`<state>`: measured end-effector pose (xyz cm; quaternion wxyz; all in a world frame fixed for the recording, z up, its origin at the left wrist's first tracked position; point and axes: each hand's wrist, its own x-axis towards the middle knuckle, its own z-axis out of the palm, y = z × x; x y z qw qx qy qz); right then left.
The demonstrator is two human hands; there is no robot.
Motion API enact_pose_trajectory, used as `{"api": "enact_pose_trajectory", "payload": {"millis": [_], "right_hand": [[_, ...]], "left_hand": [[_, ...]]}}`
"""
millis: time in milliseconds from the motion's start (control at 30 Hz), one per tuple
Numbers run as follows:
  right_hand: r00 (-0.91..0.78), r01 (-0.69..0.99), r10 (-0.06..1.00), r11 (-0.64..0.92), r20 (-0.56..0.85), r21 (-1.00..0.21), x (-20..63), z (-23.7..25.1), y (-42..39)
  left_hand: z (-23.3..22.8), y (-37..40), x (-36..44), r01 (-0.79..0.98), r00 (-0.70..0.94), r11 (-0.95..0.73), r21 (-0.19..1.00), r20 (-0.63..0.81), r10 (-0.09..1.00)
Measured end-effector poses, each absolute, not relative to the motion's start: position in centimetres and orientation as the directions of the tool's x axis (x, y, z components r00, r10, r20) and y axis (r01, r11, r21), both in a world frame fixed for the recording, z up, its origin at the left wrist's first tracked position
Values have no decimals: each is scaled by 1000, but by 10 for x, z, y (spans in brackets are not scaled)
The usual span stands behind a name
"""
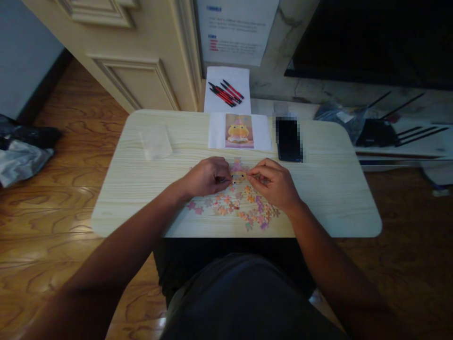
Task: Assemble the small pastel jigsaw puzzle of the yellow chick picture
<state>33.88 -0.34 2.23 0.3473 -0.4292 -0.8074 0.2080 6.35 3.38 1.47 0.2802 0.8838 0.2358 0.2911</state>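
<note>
Between my hands lies a partly joined patch of jigsaw puzzle (239,175), yellow and pink with dark spots. My left hand (209,175) is closed at its left edge, thumb and fingers pinched by the patch. From the right, my right hand (274,183) pinches at the opposite edge of the patch. Loose jigsaw pieces (260,212) in orange, pink and purple are scattered on the table nearer my body. Beyond the patch is a printed sheet (239,131) with a picture of a yellow figure.
The pale wooden table (141,189) has rounded corners. A clear plastic bag (156,142) lies at its back left, a dark phone (289,139) at the back right. Red and black pens (227,93) rest on white paper behind. A black router (377,132) stands to the right.
</note>
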Motion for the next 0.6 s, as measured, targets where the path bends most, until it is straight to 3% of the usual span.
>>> {"api": "enact_pose_trajectory", "payload": {"millis": [133, 367, 600], "right_hand": [[-401, 505, 850, 516, 341, -692, 347, 29, -4], [-415, 587, 895, 400, 162, -704, 371, 46, -15], [-381, 685, 920, 349, 93, -639, 396, 46, -42]], "left_hand": [[16, 34, 63, 248, 726, -721, 647, 368, 581], [16, 34, 64, 223, 736, -723, 653, 374, 565], [14, 32, 66, 201, 743, -725, 659, 379, 551]]}}
